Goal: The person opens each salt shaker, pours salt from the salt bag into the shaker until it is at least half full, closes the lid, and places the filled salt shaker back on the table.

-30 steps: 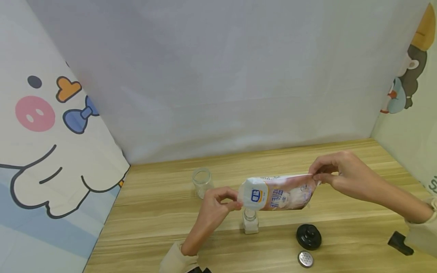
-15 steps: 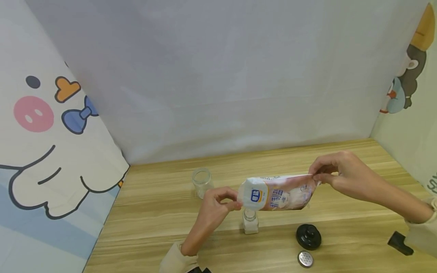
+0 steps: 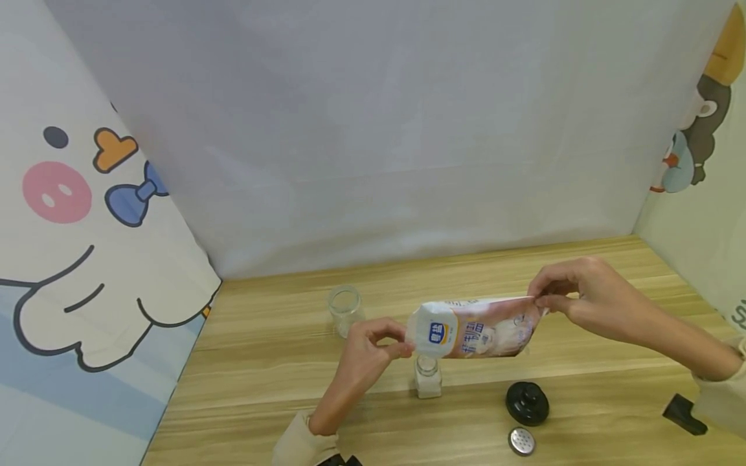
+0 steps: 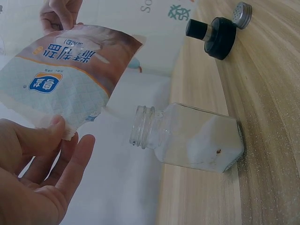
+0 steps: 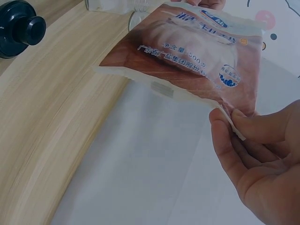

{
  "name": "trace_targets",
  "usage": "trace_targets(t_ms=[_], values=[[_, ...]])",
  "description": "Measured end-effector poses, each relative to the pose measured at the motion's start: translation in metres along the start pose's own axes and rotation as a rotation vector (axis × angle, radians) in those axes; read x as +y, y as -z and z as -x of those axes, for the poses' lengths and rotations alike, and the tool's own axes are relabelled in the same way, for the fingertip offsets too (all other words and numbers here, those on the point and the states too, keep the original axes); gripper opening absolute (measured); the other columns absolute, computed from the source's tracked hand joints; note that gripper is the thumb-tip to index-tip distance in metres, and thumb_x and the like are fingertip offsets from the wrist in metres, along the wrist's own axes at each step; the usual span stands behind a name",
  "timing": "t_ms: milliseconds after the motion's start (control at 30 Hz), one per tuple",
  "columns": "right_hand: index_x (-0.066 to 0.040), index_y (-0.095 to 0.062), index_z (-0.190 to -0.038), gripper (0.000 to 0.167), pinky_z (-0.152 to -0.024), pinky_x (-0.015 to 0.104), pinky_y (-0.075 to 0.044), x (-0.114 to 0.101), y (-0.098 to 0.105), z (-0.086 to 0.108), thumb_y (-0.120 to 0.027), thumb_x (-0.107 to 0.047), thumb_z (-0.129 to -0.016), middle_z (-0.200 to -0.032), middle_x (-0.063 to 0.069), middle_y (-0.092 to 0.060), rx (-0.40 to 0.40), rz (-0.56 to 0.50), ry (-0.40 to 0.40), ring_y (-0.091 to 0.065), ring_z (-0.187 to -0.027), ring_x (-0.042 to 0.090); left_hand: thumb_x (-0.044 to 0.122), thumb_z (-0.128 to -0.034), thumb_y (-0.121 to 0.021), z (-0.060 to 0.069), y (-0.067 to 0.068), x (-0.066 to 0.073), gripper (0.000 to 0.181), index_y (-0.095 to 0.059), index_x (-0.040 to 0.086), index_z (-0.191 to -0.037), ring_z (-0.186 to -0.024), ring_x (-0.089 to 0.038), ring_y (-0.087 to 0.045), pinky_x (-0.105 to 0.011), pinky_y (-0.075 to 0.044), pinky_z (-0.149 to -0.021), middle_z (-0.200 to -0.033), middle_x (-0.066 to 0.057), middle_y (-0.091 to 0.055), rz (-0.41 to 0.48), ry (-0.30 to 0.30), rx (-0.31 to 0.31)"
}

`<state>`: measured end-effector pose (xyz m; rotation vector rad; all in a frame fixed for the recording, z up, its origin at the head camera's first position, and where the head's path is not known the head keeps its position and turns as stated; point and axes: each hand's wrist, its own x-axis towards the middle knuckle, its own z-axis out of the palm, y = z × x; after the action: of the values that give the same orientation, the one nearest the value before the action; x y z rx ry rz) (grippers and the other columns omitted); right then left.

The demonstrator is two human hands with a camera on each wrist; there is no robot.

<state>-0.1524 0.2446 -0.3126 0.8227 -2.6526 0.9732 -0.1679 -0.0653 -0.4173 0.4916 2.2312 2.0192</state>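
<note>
A bag of salt [image 3: 486, 330], white at one end and brownish pink at the other, is held in the air between my two hands. My left hand [image 3: 370, 353] pinches the white end's corner between thumb and fingers. At the opposite end, my right hand [image 3: 585, 301] grips a sealed corner. Just below the white end stands a small square glass jar [image 3: 429, 386], upright and uncapped. White grains lie inside the jar [image 4: 201, 138] in the left wrist view, heaped unevenly. Whether grains are falling from the bag [image 4: 70, 70] cannot be made out.
A larger clear glass jar [image 3: 345, 309] stands open behind my left hand. Near the front of the wooden table [image 3: 250, 388] lie a black knobbed lid [image 3: 527, 404] and a perforated metal shaker cap [image 3: 521, 441]. A pale cloth wall [image 3: 373, 162] rises behind.
</note>
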Motion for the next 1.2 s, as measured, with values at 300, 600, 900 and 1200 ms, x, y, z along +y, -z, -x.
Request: trace_targets(t_ms=[300, 600, 900, 1200], values=[[-0.013, -0.068, -0.08, 0.033, -0.052, 0.019, -0.051, 0.0, 0.0001, -0.0002, -0.068, 0.019, -0.071, -0.076, -0.01, -0.064, 0.007, -0.002, 0.018, -0.058, -0.064, 0.003, -0.01, -0.0767, -0.07, 0.0007, 0.0004, 0.0012, 0.008, -0.07, -0.003, -0.082, -0.08, -0.019, -0.065, -0.032, -0.06, -0.07, -0.084, -0.016, -0.067, 0.0, 0.0, -0.006], [-0.014, -0.068, -0.079, 0.034, -0.052, 0.019, -0.051, -0.0004, 0.0003, -0.0001, -0.068, 0.019, -0.071, -0.076, -0.01, -0.064, 0.009, 0.005, 0.021, -0.058, -0.063, 0.003, -0.01, -0.0768, -0.07, 0.0013, 0.0002, 0.0024, 0.009, -0.07, -0.003, -0.083, -0.08, -0.019, -0.065, -0.032, -0.06, -0.07, -0.085, -0.015, -0.068, 0.004, 0.003, -0.008], [-0.014, -0.068, -0.079, 0.034, -0.052, 0.019, -0.051, -0.0007, 0.0004, -0.0002, -0.069, 0.019, -0.071, -0.076, -0.01, -0.064, 0.009, 0.007, 0.022, -0.058, -0.063, 0.003, -0.01, -0.0766, -0.07, 0.0022, -0.0001, 0.0032, 0.009, -0.07, -0.003, -0.082, -0.082, -0.022, -0.065, -0.032, -0.06, -0.07, -0.084, -0.014, -0.068, 0.003, 0.005, -0.005], [-0.014, -0.068, -0.079, 0.035, -0.053, 0.019, -0.052, -0.0021, 0.0007, -0.0004, -0.068, 0.019, -0.071, -0.076, -0.011, -0.064, 0.011, 0.013, 0.028, -0.058, -0.063, 0.003, -0.009, -0.0763, -0.071, 0.0021, -0.0004, 0.0025, 0.009, -0.07, -0.003, -0.082, -0.08, -0.02, -0.065, -0.032, -0.06, -0.07, -0.084, -0.015, -0.068, 0.0, -0.001, -0.004]])
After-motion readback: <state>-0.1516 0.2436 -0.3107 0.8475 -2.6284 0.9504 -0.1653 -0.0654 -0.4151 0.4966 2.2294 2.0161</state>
